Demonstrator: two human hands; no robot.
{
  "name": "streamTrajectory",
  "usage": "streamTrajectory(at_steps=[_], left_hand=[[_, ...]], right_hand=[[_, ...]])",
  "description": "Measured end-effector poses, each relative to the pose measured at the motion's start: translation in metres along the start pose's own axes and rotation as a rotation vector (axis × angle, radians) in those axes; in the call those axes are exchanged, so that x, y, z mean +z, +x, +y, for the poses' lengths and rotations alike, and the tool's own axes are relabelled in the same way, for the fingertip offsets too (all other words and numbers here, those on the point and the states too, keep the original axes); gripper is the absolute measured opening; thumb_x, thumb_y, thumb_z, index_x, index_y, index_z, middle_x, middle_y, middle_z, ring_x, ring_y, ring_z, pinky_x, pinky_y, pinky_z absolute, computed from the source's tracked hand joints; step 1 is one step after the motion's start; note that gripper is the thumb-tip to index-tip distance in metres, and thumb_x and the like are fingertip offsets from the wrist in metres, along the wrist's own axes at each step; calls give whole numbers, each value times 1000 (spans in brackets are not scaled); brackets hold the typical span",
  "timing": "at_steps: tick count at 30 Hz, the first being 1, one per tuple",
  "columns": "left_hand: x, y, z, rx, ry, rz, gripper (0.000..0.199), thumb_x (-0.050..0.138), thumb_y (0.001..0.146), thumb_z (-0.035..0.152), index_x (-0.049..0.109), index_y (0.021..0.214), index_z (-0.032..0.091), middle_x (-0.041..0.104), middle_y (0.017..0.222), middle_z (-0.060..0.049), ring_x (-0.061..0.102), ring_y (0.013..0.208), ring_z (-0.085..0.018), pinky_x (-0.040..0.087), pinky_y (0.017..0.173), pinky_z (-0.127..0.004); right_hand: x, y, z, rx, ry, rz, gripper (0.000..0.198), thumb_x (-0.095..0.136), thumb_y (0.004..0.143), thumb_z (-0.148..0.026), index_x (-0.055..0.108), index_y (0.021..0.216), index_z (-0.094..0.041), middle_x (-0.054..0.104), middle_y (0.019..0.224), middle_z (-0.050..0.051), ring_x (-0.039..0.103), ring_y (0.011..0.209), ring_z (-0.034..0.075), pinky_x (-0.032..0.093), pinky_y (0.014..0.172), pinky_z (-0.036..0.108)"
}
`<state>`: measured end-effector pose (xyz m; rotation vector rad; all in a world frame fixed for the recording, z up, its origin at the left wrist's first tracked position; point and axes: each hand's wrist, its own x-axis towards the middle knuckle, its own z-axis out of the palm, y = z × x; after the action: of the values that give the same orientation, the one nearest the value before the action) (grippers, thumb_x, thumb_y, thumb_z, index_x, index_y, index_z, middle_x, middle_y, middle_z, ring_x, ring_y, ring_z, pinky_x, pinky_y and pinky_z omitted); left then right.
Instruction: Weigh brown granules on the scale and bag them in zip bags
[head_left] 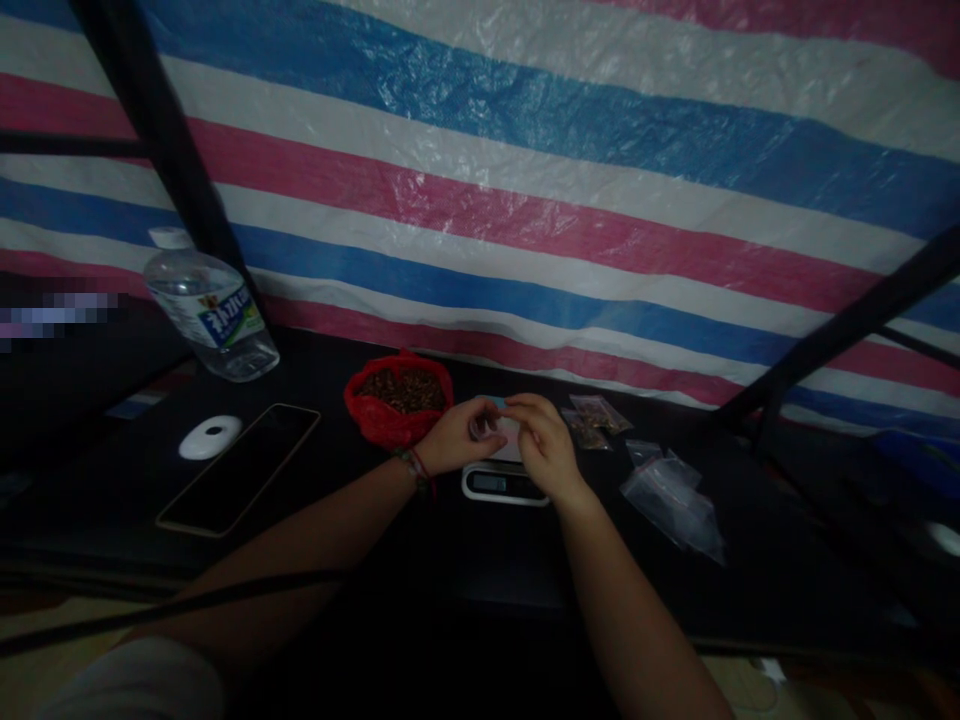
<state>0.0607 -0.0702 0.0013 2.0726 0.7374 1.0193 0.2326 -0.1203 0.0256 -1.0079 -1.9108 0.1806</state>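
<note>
Both hands meet over a small white digital scale [470,488] with a grey display along its front. My left hand [456,436] curves its fingers and thumb around something small and pale or see-through, too dim to name. From the other side my right hand [546,445] brings its fingers together at the same spot, partly covering the scale's plate. What lies between its fingertips is hidden. Just left of my left hand, an open red plastic bag [390,428] contains many small brown seed- or grain-like pieces [405,388].
Filled small clear bags [596,420] lie right of the scale, with flat zip bags [675,500] nearer. On the left are a phone [240,470], a white oval case [210,437] and a clear bottle [214,305]. Black bars [847,330] flank a striped plastic sheet [525,200].
</note>
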Motion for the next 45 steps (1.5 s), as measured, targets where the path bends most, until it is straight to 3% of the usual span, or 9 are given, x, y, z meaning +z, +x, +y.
streamTrajectory(at_steps=[4,8,14,18,21,24,28,36,45], left_hand=[[-8,-2,3,36,-192,-184,28,63,78,39,57,91,15,60,86,-3,58,78,-15,47,71,-28],[-11,-4,3,-17,-409,-329,39,63,78,48,60,99,14,64,96,-8,61,92,-21,48,82,-33],[-11,-4,1,-148,-608,-300,52,74,69,46,60,109,15,67,101,-9,64,94,-22,50,84,-36],[-9,-2,3,-212,-566,-313,45,77,66,39,62,101,14,69,91,-6,66,82,-18,52,75,-31],[-6,-1,2,-293,-519,-327,38,74,70,37,62,97,14,68,78,-2,64,67,-14,51,63,-26],[-4,0,-2,-315,-500,-306,35,73,71,36,63,95,14,67,73,-1,63,62,-12,50,57,-23],[-5,1,-4,-308,-462,-296,35,71,72,41,63,94,15,67,74,-1,64,62,-13,49,53,-21],[-7,1,-7,-233,-399,-231,35,68,75,40,66,95,12,70,83,-6,65,69,-14,52,62,-25],[-11,4,-9,-159,-302,88,30,67,75,41,69,79,12,71,80,-7,64,73,-17,52,70,-30]], right_hand=[[-5,2,-1,-12,-17,-127,26,55,78,-14,68,96,-25,54,126,7,46,122,25,38,101,48],[-8,3,-4,0,64,-167,8,59,81,-21,66,83,-23,57,122,6,46,122,24,36,103,46],[-6,3,9,171,262,165,11,55,85,-30,60,81,-21,61,96,5,59,94,18,48,83,34],[0,1,15,329,310,266,17,62,79,-36,59,76,-19,58,77,1,56,68,14,47,63,26],[5,0,15,415,407,325,21,64,77,-38,60,85,-20,57,73,-1,52,57,11,43,52,23],[8,0,15,459,461,261,31,66,74,-39,61,100,-21,62,78,0,55,58,12,44,51,23],[10,0,18,459,377,112,19,65,76,-37,68,79,-19,65,72,1,60,67,16,48,62,26],[14,-2,24,493,414,246,23,65,77,-40,69,83,-18,69,78,3,63,70,17,51,68,29],[17,-3,21,504,346,122,22,70,70,-36,70,84,-19,70,78,3,63,64,16,53,60,28]])
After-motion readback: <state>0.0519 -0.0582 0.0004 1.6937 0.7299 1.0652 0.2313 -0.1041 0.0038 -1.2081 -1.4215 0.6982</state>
